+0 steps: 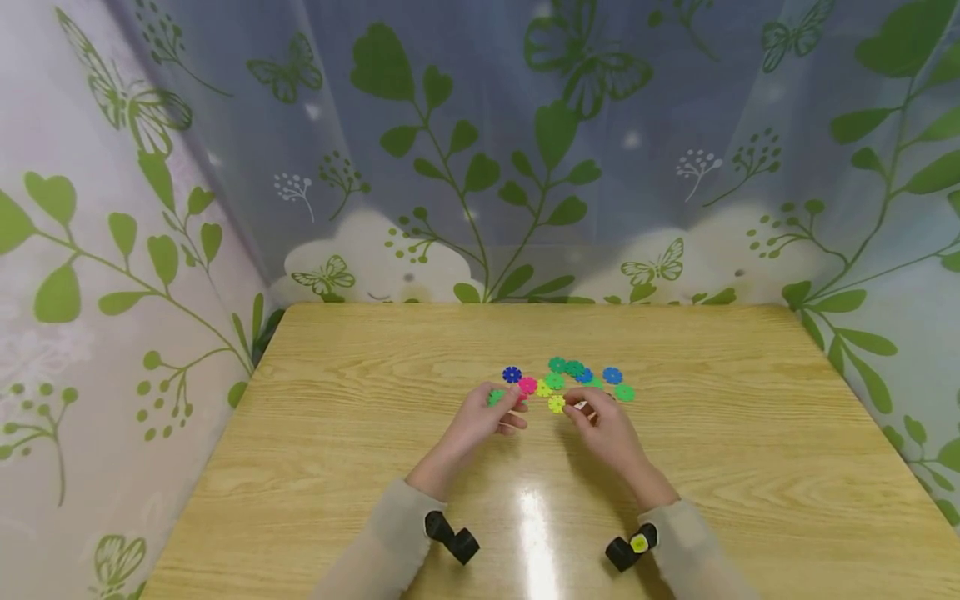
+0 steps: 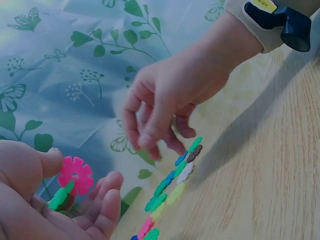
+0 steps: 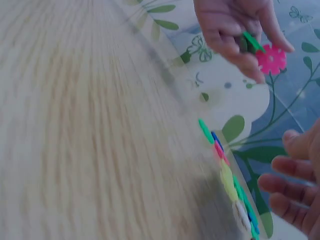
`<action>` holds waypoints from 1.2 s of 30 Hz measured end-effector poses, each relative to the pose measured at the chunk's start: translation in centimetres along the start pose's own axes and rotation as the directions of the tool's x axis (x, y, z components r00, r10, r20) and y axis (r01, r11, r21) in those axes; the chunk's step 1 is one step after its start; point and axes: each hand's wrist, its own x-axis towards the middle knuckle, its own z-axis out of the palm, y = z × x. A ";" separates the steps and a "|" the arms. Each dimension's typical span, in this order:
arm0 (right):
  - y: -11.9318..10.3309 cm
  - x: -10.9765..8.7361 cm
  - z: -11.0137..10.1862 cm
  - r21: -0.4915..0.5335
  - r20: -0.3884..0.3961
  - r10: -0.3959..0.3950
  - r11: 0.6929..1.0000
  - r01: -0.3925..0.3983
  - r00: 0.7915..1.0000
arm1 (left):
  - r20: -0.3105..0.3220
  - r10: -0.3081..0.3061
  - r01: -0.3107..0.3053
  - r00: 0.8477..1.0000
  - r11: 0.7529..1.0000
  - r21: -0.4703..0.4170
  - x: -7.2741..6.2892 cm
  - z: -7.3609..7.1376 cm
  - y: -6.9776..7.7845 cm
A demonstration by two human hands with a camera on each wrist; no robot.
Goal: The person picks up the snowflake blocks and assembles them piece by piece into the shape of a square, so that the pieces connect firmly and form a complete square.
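Observation:
In the left wrist view, my left hand point(image 2: 35, 192) holds a pink notched plastic disc point(image 2: 82, 175) joined at an angle to a green disc point(image 2: 61, 196), between thumb and curled fingers. My right hand point(image 1: 609, 427) hovers over the right part of a group of loose discs, fingers slightly bent and apart, nothing between them. Beneath it are a white disc point(image 2: 185, 172) and a brown disc point(image 2: 194, 153). Yellow discs point(image 1: 557, 404) lie between the two hands. Beyond the left hand rest a dark blue disc point(image 1: 512, 375) and a loose pink disc point(image 1: 528, 385).
More green discs point(image 1: 557, 365) and a blue disc point(image 1: 612, 375) lie flat behind the hands on the wooden table point(image 1: 337, 433). A leaf-patterned curtain point(image 1: 480, 167) hangs along the table's far edge and sides. Both wrists wear small black cameras point(image 1: 463, 546).

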 end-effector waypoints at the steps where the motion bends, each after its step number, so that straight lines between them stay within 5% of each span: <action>1: 0.2 0.0 -0.1 -0.011 0.014 0.044 0.999 -0.044 0.999 | -0.006 -0.003 0.003 1.000 1.000 -0.002 0.0 0.0 0.1; 6: 0.9 -0.1 -0.5 -0.040 0.062 0.177 0.984 -0.174 0.982 | -0.020 -0.004 0.004 1.000 1.000 -0.018 -0.1 -0.1 0.3; 14: 1.5 0.3 -0.8 -0.164 0.099 0.262 0.956 -0.244 0.960 | 0.007 -0.011 0.011 1.000 1.000 -0.021 -0.2 -0.3 0.5; 21: 1.7 0.7 -0.6 -0.239 0.145 0.356 0.918 -0.316 0.923 | 0.020 -0.013 0.013 1.000 1.000 0.008 -1.7 -0.1 2.5; 36: 2.3 1.4 -0.3 -0.377 0.197 0.399 0.874 -0.306 0.896 | 0.039 0.003 -0.003 0.999 1.000 -0.007 -1.9 -0.3 2.5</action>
